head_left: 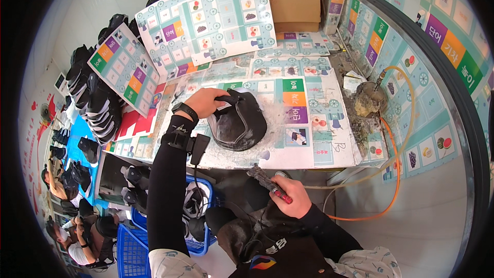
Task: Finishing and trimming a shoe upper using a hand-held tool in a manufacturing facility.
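The left hand (205, 102) clamped the 10 o'clock edge of a dark, dusty shoe upper (238, 120) lying at the middle of the table (329, 144), while the right hand (290, 195), at 5 o'clock from it, gripped a grimy spray gun (263, 178). Keeping the rounded, soft-looking upper pinned flat and the nozzle low would have suited the work. Glossy printed cardboard sheets (229, 18) covered the table.

I read this as a small production workshop: a worktable (329, 159) covered with printed cardboard sheets, a glue-crusted pot (369, 99) fed by an orange hose (396, 175). Rows of black padded caps (100, 108) are stacked at left, more fill blue plastic crates (135, 237), and other workers (77, 226) sit on the floor.
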A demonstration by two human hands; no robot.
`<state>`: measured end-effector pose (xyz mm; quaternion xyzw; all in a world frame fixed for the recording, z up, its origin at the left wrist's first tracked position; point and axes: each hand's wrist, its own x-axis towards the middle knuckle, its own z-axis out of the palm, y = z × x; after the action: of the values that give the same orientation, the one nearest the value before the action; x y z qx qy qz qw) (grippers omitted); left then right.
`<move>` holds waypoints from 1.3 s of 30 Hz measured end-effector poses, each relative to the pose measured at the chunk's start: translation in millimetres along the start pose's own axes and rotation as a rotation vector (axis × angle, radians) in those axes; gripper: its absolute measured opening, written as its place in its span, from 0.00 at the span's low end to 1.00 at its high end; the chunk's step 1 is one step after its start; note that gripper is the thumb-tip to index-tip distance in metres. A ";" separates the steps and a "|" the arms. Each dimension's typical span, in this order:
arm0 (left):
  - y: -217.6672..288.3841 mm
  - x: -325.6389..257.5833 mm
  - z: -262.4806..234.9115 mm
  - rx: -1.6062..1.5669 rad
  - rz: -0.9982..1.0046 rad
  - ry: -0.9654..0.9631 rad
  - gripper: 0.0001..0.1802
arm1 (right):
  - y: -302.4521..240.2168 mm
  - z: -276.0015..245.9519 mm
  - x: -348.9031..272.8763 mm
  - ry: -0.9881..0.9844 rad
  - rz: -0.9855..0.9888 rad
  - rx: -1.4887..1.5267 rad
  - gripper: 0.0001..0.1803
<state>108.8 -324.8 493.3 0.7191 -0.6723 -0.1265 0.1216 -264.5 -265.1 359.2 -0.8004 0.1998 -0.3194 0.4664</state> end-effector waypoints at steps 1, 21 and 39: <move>1.8 0.1 -0.6 0.024 0.001 0.017 0.15 | 0.0 -1.4 -0.2 0.046 -0.017 -0.002 0.15; 9.3 22.4 -6.4 0.170 0.312 0.007 0.20 | -18.5 -30.8 14.8 0.101 0.045 0.270 0.11; 8.1 -198.8 66.0 -0.614 -0.125 1.049 0.11 | -13.7 -8.0 37.6 0.199 0.093 0.270 0.07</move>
<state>65.7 -127.3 437.9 0.6556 -0.4123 0.0498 0.6307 -242.8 -286.7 386.2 -0.6849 0.2369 -0.3990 0.5618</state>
